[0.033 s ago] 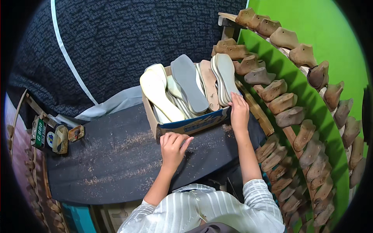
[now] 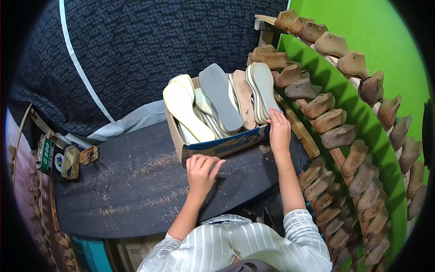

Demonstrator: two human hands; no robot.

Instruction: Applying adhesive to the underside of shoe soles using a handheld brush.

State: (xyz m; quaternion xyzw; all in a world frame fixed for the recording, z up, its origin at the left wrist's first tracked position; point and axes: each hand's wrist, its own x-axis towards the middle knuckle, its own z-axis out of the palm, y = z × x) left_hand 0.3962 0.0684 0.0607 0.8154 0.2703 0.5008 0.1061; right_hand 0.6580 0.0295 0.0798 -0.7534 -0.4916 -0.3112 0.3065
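Note:
A cardboard box (image 2: pixel 178 145) with a blue front edge stands on the dark table. Shoe insoles fill it: a pale yellow one (image 2: pixel 180 104) at the left, a dark grey one (image 2: pixel 220 96), a tan one (image 2: pixel 244 100) and a stack topped by a light grey one (image 2: pixel 264 86) at the right. My right hand (image 2: pixel 280 130) rests at the box's front right corner, fingertips against the light grey insole's lower end, not wrapped round it. By the front left corner, my left hand (image 2: pixel 201 174) holds nothing; its fingers are loosely bent and its thumb is apart.
Fine shavings lie scattered over the black table cover (image 2: pixel 131 199). At the left edge are a green-and-black box (image 2: pixel 49 156) and small tins (image 2: pixel 89 155). Racks of wooden shoe lasts (image 2: pixel 331 120) line the right side; a dark patterned cloth (image 2: pixel 167 41) hangs behind.

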